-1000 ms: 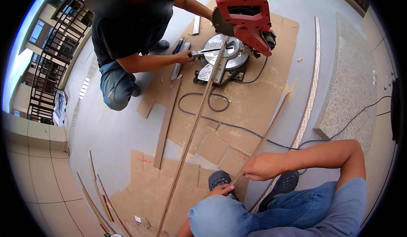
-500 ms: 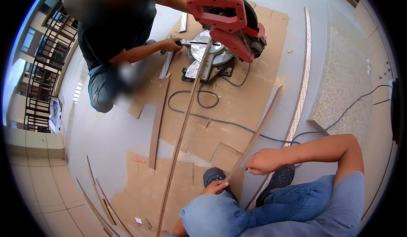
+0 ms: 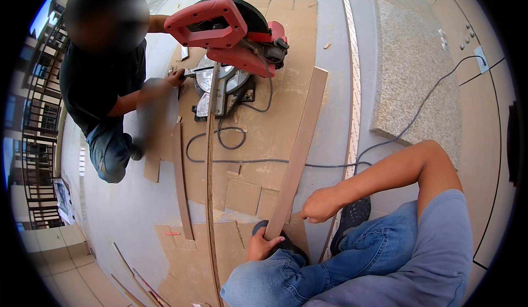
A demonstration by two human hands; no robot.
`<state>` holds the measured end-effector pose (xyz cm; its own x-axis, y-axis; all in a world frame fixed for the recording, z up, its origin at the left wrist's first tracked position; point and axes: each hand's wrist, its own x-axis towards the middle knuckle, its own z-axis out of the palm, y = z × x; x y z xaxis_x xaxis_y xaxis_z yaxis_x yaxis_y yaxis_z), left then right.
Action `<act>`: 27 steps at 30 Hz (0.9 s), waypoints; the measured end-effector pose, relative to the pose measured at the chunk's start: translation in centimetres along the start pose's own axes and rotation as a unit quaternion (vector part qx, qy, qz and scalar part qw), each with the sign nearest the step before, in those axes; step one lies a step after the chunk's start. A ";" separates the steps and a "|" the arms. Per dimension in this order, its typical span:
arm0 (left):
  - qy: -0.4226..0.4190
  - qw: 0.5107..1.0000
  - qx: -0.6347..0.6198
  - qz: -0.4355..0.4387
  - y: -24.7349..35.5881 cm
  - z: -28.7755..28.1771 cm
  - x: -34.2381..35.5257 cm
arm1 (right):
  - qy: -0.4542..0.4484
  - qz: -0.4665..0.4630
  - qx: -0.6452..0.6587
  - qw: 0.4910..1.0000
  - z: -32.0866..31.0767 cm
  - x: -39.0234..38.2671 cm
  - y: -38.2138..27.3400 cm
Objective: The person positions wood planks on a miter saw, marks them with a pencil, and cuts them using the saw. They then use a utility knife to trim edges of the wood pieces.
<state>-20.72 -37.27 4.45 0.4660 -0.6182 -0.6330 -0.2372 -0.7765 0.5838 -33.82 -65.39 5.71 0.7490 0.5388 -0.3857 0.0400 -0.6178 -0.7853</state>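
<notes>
My left hand (image 3: 263, 246) grips the near end of a flat brown wood strip (image 3: 298, 147), thumb lying on its face. The strip slants up and away over the cardboard, its broad side showing. My right hand (image 3: 322, 205) is curled closed just right of the strip, apart from it; whether something is in the fingers is hidden. Beyond stands a red miter saw (image 3: 225, 40) with its head raised. A co-worker's hand (image 3: 176, 78) is on the saw's front handle, and that person's other arm reaches behind the saw head. A long narrow strip (image 3: 209, 197) runs from the saw toward me.
Cardboard sheets (image 3: 247, 194) cover the floor under the saw. A dark power cord (image 3: 264, 160) crosses toward the right wall. Another long strip (image 3: 352, 81) lies beside a speckled stone slab (image 3: 410, 65). A shorter board (image 3: 181, 186), a red pencil (image 3: 172, 234) and thin strips (image 3: 135, 277) lie to the left.
The strip in my left hand has turned from its narrow edge to its broad face. My view has shifted, so the saw and co-worker now appear further left. My right hand stays closed.
</notes>
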 end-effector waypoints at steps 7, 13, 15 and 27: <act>0.040 0.998 0.054 0.020 -0.2 0.1 -0.8 | -0.001 0.003 -0.031 1.000 -1.4 0.5 0.6; -0.024 0.998 -0.021 0.048 -6.7 3.4 0.5 | 0.010 -0.009 -0.017 1.000 -1.0 0.0 0.7; -0.056 0.996 -0.052 0.039 -8.4 4.3 0.7 | 0.016 -0.003 -0.019 1.000 -0.6 -0.2 1.1; -0.112 0.991 -0.075 0.020 -6.9 4.0 1.0 | -0.013 0.026 -0.037 0.999 -0.7 -0.2 1.7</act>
<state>-22.00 -32.98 -2.23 0.2531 -0.6726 -0.6953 -0.1135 -0.7344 0.6691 -33.49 -66.93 4.79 0.7334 0.5193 -0.4387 0.0512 -0.6857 -0.7261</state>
